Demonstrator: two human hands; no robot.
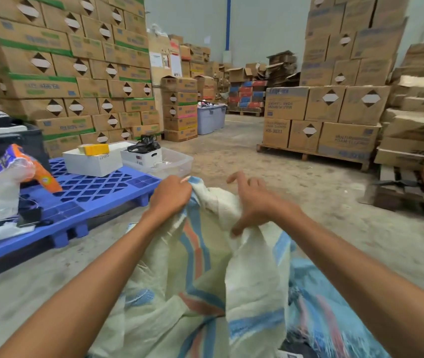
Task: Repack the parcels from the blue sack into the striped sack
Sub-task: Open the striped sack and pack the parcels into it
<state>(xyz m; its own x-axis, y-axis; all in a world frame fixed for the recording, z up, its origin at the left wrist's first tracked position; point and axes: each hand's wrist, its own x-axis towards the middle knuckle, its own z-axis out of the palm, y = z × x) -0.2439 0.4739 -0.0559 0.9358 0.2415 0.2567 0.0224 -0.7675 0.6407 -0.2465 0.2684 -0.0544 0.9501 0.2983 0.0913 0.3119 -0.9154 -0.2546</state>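
Holding striped sack (207, 267) between hands (171, 195) (256, 204).

carton on wooden pallet (276, 133): "KB-3033", blue print; lines above it too blurred to read
white box on blue pallet (92, 162): handwritten mark on the side, looks like "KP002", last characters unsure
stacked cartons, left wall (43, 86): blue print, unreadable
paper sheets on far cartons (156, 59): unreadable

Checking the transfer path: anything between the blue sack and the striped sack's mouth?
Only the striped sack itself: its mouth is collapsed, cloth bunched between the left hand, which grips the rim, and the right hand. It also overlaps part of the blue sack.
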